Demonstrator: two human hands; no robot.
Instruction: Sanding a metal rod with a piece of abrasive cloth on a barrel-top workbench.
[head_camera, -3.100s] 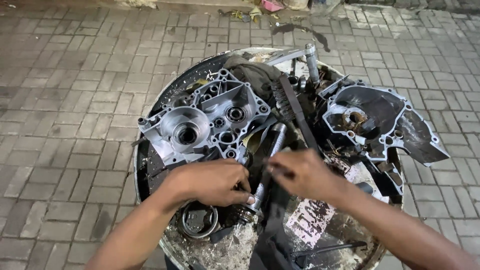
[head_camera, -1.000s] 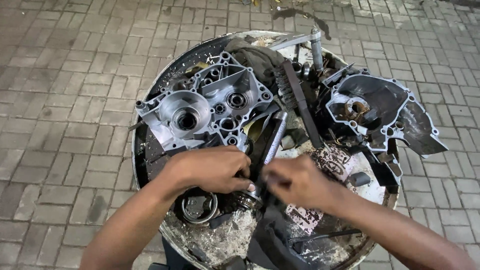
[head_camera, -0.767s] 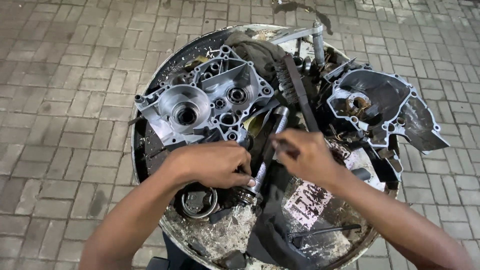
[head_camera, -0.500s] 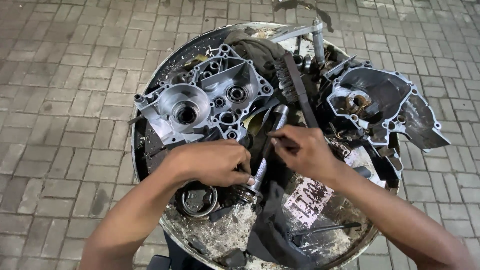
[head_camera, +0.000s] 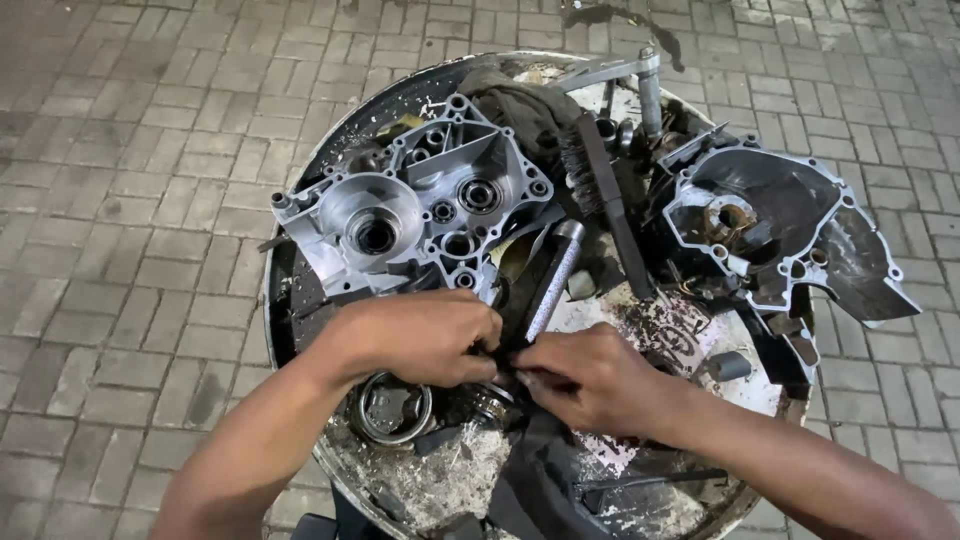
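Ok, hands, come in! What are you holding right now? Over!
Left hand and right hand both pinched on a small dark part over the round tray. Silver engine case just behind. Metal rod close by fingers.

Small dark part pinched between left hand (head_camera: 420, 335) and right hand (head_camera: 590, 380) mostly covered by fingers; kind and grip not readable. Lower end of metal shaft (head_camera: 552, 280) lost behind both hands; ring-shaped part (head_camera: 390, 410) partly under left wrist. Near rim of round metal tray (head_camera: 300, 200) cut off by bottom edge, both forearms likewise; greasy bits under dark cloth (head_camera: 520, 100) too murky to sort.
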